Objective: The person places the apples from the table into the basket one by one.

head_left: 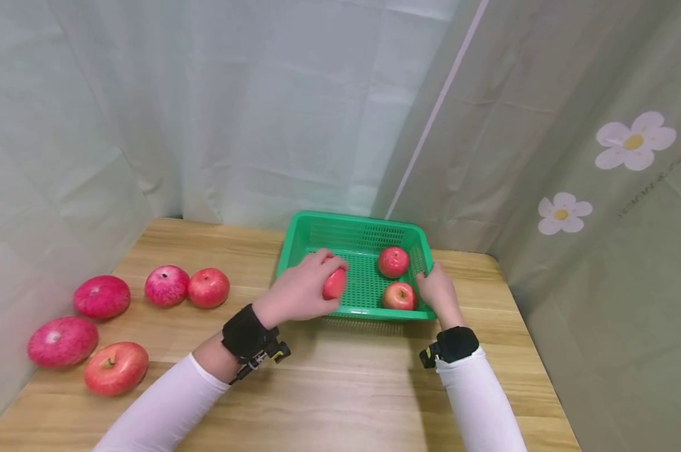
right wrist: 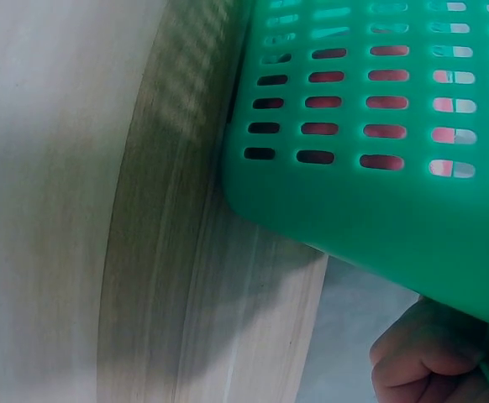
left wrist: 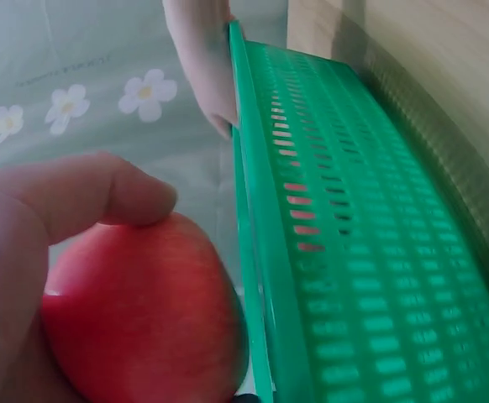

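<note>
My left hand (head_left: pixel 305 285) grips a red apple (head_left: pixel 335 284) over the left part of a green plastic basket (head_left: pixel 352 312). In the left wrist view the thumb lies along the top of that apple (left wrist: pixel 148 311), close beside the basket's rim (left wrist: pixel 261 252). At the basket's right side my right hand (head_left: pixel 439 292) holds the rim, its fingers curled over the edge; the right wrist view shows these curled fingers (right wrist: pixel 421 353) at the rim. Two apples sit inside the basket on the right, a red one (head_left: pixel 394 262) behind a paler one (head_left: pixel 399 296).
On the wooden table (head_left: pixel 352 389), several apples lie at the left: a pair side by side, the right one (head_left: pixel 208 288) nearest the basket, and a group by the left edge, including one with its stem up (head_left: pixel 116 368). A curtain (head_left: pixel 295 113) hangs close behind the basket.
</note>
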The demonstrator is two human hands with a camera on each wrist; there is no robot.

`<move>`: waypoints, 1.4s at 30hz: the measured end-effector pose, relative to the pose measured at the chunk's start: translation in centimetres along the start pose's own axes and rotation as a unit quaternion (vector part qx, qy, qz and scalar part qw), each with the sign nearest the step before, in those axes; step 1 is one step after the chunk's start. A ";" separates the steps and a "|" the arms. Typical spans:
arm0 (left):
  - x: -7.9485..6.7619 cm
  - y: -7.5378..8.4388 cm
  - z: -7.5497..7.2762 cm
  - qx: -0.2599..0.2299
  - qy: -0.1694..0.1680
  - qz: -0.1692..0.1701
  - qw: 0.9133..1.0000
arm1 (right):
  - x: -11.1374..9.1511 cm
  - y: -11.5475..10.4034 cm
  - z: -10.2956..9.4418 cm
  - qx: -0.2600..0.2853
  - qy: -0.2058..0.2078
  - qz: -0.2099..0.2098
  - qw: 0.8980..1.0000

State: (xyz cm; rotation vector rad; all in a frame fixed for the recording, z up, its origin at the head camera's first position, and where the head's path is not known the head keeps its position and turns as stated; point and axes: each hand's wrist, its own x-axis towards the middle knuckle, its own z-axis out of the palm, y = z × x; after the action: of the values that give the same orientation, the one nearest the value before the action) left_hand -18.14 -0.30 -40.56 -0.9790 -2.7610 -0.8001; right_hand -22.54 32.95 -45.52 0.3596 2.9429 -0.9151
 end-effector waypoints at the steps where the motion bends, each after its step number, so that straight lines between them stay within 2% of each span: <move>1: 0.3 0.2 0.1 -0.005 -0.008 -0.005 1.000 | 0.0 0.0 0.0 -0.001 0.000 0.000 1.000; 6: 2.0 0.8 0.4 -0.033 -0.064 -0.041 0.997 | 0.1 0.1 0.0 -0.004 0.001 0.001 1.000; 10: 3.3 1.1 0.8 -0.027 -0.088 -0.064 0.994 | 0.1 0.0 0.1 -0.003 -0.002 0.004 1.000; 18: 5.7 1.8 1.9 -0.018 -0.104 -0.082 0.991 | 0.2 0.1 -0.1 -0.012 0.003 -0.001 1.000; 29: 7.2 2.0 3.7 -0.020 -0.124 -0.120 0.985 | 0.3 0.1 0.2 -0.016 0.003 -0.003 1.000; 34: 8.4 2.1 4.7 -0.016 -0.131 -0.136 0.982 | 0.3 0.0 0.3 -0.016 0.004 -0.007 1.000; 42: 10.5 3.0 5.9 0.022 -0.157 -0.146 0.976 | 0.2 -0.1 0.2 -0.007 0.003 -0.001 1.000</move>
State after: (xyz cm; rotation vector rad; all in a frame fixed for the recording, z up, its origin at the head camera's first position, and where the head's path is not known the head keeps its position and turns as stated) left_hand -24.08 10.55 -41.54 -0.7590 -3.2350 -0.6615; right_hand -22.72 32.85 -45.64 0.3588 2.9533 -0.8942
